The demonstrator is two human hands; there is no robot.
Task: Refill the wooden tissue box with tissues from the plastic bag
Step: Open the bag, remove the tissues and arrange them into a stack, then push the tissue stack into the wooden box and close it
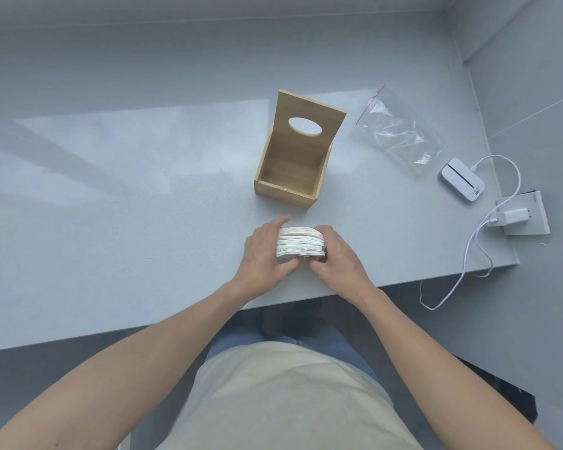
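Both our left hand [263, 251] and right hand [333, 254] clasp the tissue stack [299, 242], already out of the emptied plastic bag [400, 129], with the open wooden tissue box [293, 164] unfilled.

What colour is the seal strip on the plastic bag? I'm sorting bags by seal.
Red: a thin strip along the plastic bag's open end, seen in the head view.

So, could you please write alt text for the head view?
Both hands, left hand and right hand, hold a stack of white tissues on a grey table. Beyond stands an empty wooden tissue box, lid raised, beside an empty plastic bag.
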